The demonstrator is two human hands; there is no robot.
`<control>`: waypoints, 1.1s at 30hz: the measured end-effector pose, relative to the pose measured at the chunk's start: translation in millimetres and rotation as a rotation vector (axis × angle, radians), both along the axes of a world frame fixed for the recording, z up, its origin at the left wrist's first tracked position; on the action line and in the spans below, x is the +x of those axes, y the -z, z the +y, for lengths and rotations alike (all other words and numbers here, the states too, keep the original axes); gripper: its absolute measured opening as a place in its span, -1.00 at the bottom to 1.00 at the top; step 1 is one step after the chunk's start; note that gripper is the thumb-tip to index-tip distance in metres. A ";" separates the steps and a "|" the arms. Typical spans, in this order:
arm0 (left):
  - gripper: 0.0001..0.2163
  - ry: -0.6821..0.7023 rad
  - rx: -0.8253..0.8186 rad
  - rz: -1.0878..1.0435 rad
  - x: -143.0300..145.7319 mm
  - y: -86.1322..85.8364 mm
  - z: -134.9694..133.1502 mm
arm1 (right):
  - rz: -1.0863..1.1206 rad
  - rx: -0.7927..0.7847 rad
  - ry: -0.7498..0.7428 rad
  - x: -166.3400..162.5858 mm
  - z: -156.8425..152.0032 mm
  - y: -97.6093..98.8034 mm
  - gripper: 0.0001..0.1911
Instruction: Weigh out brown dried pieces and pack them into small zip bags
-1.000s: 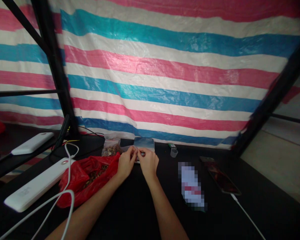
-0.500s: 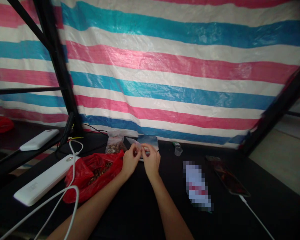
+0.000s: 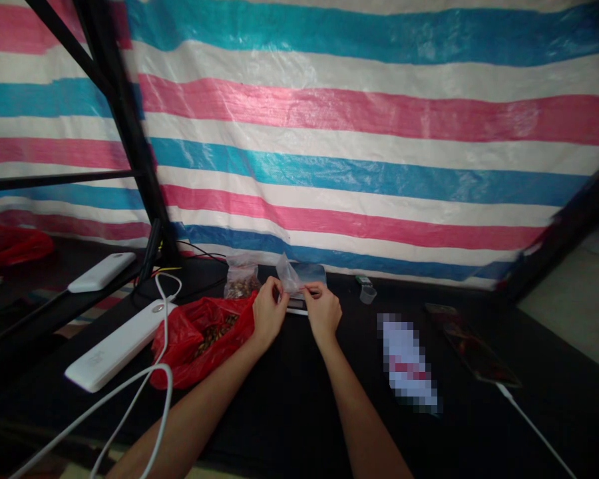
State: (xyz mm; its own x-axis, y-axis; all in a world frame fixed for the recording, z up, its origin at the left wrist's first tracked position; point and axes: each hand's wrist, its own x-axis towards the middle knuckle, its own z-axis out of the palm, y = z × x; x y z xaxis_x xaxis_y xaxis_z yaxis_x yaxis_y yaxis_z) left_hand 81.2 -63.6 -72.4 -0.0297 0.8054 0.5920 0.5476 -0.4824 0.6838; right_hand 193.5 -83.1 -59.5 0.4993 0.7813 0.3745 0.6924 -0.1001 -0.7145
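Between my hands is a small clear plastic bag [image 3: 288, 271], pinched along its near edge from both sides. My left hand [image 3: 269, 311] grips the left part of that edge, and my right hand [image 3: 322, 310] the right part. Behind and under them lies a flat scale-like device [image 3: 310, 271] with a grey top and a small display, partly covered by the bag and fingers. Left of my left hand, an open red plastic bag [image 3: 180, 352] holds many small brown pieces. Just behind it stands a clear bag [image 3: 241, 279] with similar pieces inside.
A white power bank [image 3: 114, 349] with a white cable [image 3: 166, 332] lies at the left. To the right are a small clear cup [image 3: 368, 293], a blurred white packet [image 3: 408, 362] and a phone [image 3: 472, 342] on a cable. A striped sheet [image 3: 339, 159] hangs behind the black table.
My hands have moved apart, and the clear plastic bag now spreads out and stands up between them. The whole view has shifted slightly.
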 end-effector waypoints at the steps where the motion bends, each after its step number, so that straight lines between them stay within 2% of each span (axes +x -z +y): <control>1: -0.91 -0.043 0.052 0.014 -0.6 -0.2 -0.4 | 0.042 0.006 -0.010 1.8 1.5 1.2 -0.88; 4: -0.83 -0.080 0.261 0.077 -3.5 0.8 -1.2 | 0.180 0.056 -0.153 4.5 6.7 5.6 -0.88; 6: -0.76 -0.026 0.385 0.161 -6.4 1.6 -2.1 | 0.266 0.100 -0.267 4.3 10.5 8.8 -0.87; 8: -0.68 0.053 0.441 0.262 -9.0 1.3 -3.8 | 0.321 0.140 -0.338 4.0 13.7 11.6 -0.85; 11: -0.62 0.135 0.442 0.408 -10.4 -1.6 -5.4 | 0.322 0.164 -0.358 5.7 16.5 13.9 -0.84; 18: -0.51 0.098 0.402 0.618 -16.4 -8.3 6.5 | 0.284 0.162 -0.389 12.9 16.9 12.1 -0.80; 24: -0.36 0.114 0.356 0.578 -24.5 -14.2 11.2 | 0.307 0.211 -0.454 12.0 20.3 15.1 -0.79; 30: -0.42 0.113 0.360 0.553 -19.1 -14.2 11.5 | 0.382 0.201 -0.434 7.2 21.6 14.7 -0.79; 33: -0.45 0.114 0.387 0.585 -18.6 -13.5 12.4 | 0.288 0.141 -0.329 5.6 11.8 4.2 -0.78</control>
State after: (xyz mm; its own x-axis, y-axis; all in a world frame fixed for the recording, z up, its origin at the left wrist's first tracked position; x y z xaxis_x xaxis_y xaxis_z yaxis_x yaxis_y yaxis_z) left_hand 62.6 -51.2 -58.9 0.4529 0.5129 0.7292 0.7041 -0.7076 0.0603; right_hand 199.1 -71.2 -63.7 0.3328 0.8670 0.3709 0.4427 0.2036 -0.8732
